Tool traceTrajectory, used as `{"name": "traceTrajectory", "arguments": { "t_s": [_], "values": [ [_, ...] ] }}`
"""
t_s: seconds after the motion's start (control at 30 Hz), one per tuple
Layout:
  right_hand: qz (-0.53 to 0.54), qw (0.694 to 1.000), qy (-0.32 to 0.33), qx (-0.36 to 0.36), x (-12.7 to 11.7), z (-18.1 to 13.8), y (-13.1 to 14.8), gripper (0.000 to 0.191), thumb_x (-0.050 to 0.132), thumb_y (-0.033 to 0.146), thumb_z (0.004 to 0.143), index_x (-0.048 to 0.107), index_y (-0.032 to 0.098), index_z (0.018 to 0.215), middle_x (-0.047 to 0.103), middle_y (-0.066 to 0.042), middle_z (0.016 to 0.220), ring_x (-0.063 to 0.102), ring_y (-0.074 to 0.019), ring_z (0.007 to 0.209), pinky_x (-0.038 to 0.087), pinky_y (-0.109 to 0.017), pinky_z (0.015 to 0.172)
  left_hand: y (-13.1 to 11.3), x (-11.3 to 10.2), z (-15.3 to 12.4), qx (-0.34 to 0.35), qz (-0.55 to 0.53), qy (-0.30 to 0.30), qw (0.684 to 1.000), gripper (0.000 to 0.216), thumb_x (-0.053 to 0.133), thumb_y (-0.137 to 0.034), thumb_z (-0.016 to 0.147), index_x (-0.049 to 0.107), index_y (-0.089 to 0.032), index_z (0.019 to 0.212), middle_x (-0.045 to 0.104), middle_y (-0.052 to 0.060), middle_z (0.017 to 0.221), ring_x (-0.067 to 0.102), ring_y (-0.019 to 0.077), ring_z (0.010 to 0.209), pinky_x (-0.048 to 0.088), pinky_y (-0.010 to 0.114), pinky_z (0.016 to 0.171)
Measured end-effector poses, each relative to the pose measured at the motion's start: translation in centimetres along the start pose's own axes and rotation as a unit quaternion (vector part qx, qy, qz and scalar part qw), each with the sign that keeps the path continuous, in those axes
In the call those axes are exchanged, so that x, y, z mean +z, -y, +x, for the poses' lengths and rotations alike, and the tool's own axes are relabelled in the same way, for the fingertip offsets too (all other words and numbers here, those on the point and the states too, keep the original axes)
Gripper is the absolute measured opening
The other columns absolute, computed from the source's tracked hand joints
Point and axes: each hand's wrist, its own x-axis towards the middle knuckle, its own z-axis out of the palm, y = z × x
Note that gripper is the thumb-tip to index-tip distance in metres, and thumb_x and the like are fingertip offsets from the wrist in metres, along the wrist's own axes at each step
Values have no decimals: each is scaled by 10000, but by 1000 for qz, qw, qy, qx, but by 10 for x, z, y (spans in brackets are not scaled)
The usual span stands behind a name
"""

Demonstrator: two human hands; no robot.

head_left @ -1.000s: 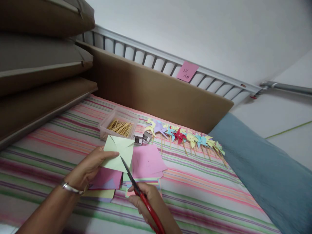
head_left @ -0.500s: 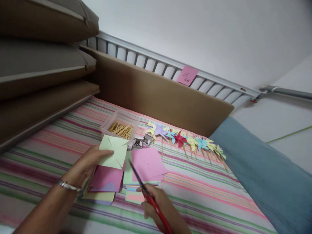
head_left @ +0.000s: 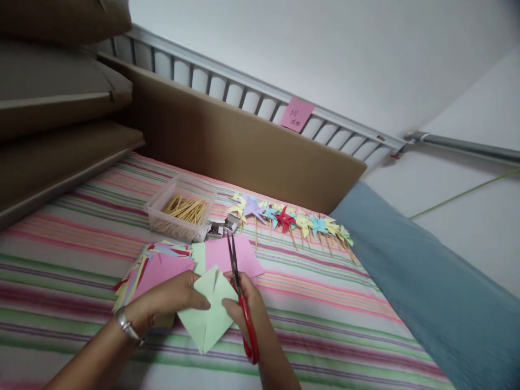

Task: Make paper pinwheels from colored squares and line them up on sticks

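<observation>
My left hand pinches a light green square of paper with diagonal creases, held low over the striped cloth. My right hand grips red-handled scissors, blades nearly together and pointing away from me, and its fingers also touch the green paper's right edge. Under the hands lies a fanned stack of coloured paper squares with a pink sheet on top.
A clear plastic tub of wooden sticks stands behind the paper, with small metal clips beside it. A row of finished paper pinwheels on sticks lies to the right. Brown cushions, cardboard panel and blue fabric surround the cloth.
The green paper came down from in front of the tub to close by me. My right hand swung the scissors up beside it, and both hands met on the paper.
</observation>
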Motion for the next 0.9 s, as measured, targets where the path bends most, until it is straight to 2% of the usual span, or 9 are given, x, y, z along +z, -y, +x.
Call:
{"name": "traceTrajectory", "arguments": {
  "t_s": [0.17,0.3,0.4,0.53,0.67,0.8,0.9],
  "values": [
    [55,995,-87,-8,0,1,0,388,606,213,662,525,193,1041,636,-11,816,493,-102,519,381,-187,436,-3,3,4,31,-118,-40,992,306,728,-288,640,709,-123,898,734,109,843,663,241,740,481,301,664],
    [75,985,-156,9,6,-2,2,407,585,305,719,480,209,1100,612,-37,883,535,-140,575,399,-193,392,0,25,9,76,-217,-77,970,358,710,-281,682,688,-127,1005,736,124,903,666,254,806,489,336,753],
    [67,982,-179,-1,13,-2,0,404,579,294,732,478,217,1116,578,-20,861,518,-125,567,406,-190,401,6,36,15,103,-249,-121,955,377,710,-257,677,683,-120,1028,741,120,893,670,257,796,483,341,772],
    [37,991,-131,-9,18,1,-6,376,589,251,726,517,200,1091,476,48,662,459,-93,505,439,-206,486,8,24,18,130,-230,-161,951,362,695,-256,687,687,-110,1018,744,116,891,674,259,781,485,338,752],
    [22,999,-39,18,19,-1,-6,358,619,274,701,559,180,1041,486,45,655,505,-110,556,463,-234,566,-7,-6,8,139,-218,-212,943,321,721,-226,640,714,-113,941,752,90,789,679,247,700,497,324,712],
    [-45,996,56,61,19,-8,-5,369,647,332,696,630,169,1026,466,48,595,455,-96,497,404,-218,502,-26,-31,-9,141,-194,-238,941,227,736,-184,599,733,-131,820,747,68,712,667,218,622,502,295,661],
    [-90,988,100,82,20,-13,-4,365,640,347,712,650,161,1026,429,54,565,392,-77,447,337,-201,444,-33,-43,-20,135,-171,-252,943,176,745,-176,578,734,-122,745,743,75,691,663,209,624,499,270,644]
  ]
}}
